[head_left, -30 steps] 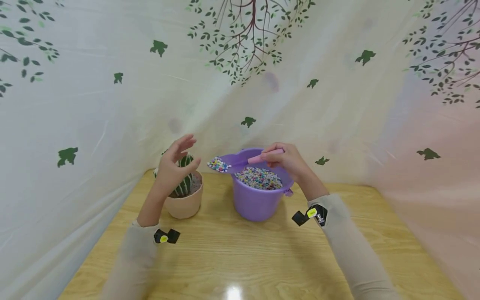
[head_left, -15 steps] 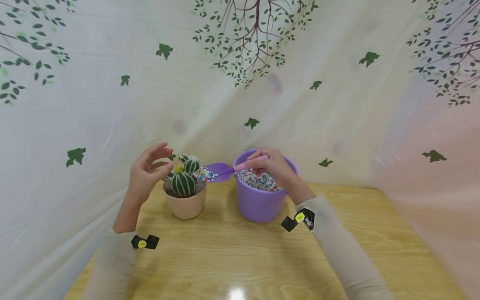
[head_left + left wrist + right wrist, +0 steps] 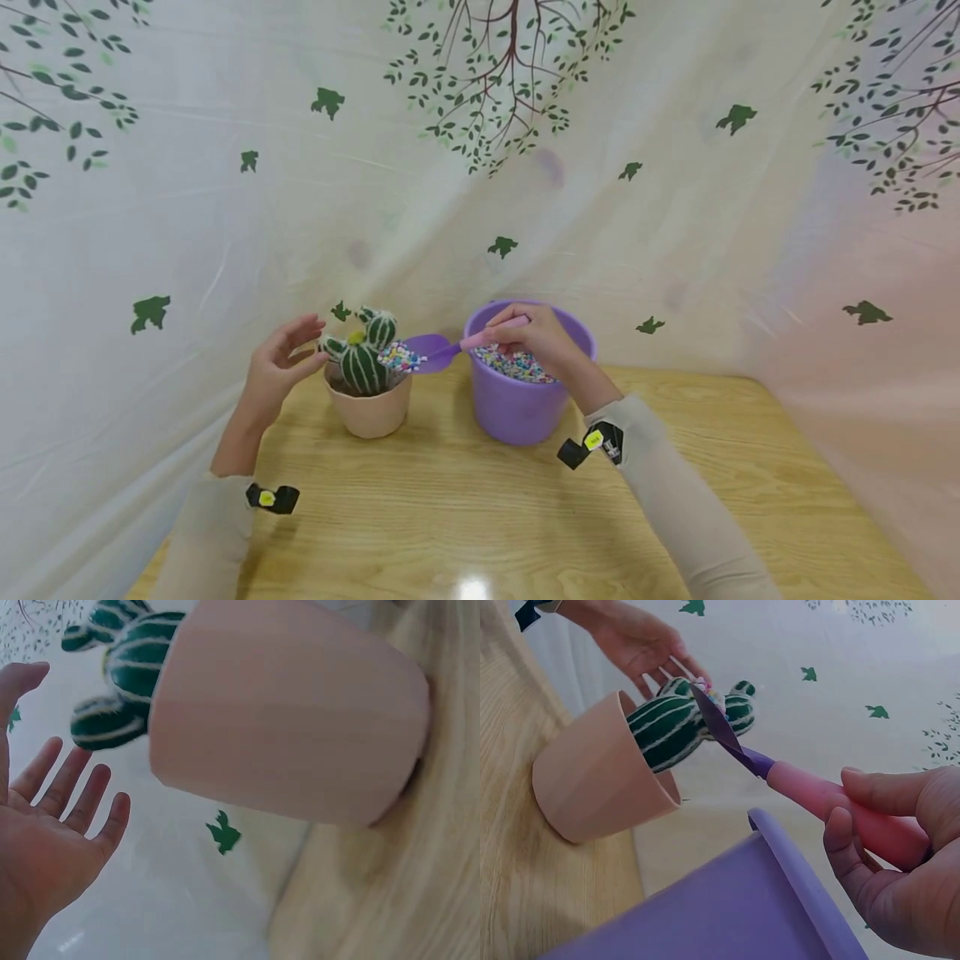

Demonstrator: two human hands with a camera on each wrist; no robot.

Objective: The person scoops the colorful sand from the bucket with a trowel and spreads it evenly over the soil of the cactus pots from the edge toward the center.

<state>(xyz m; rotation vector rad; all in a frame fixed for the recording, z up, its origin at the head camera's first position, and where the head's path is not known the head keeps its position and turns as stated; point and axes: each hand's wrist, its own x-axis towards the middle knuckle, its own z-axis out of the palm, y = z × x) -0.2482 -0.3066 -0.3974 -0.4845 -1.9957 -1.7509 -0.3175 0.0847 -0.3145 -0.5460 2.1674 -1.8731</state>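
Observation:
My right hand (image 3: 542,340) grips the pink handle (image 3: 810,789) of a purple scoop (image 3: 435,353). Colourful pebbles (image 3: 402,357) fill the scoop's front end, which is over the right side of a peach pot (image 3: 370,414), beside a green, white-striped cactus (image 3: 363,368). My left hand (image 3: 273,372) is at the cactus's left, fingers spread and slightly bent, holding nothing; whether a fingertip touches the cactus I cannot tell. In the left wrist view the left palm (image 3: 52,855) faces the camera, beside the pot (image 3: 292,712). A purple bucket (image 3: 517,410) of similar pebbles stands under my right hand.
The pot and bucket stand apart near the back of a wooden table (image 3: 450,517). Behind and at both sides hangs a pale sheet (image 3: 420,192) with printed leaves and branches. Each wrist carries a small black device.
The scoop of pebbles has moved left and down from above the bucket's edge to the cactus. My left hand has moved left and lower, away from in front of the cactus.

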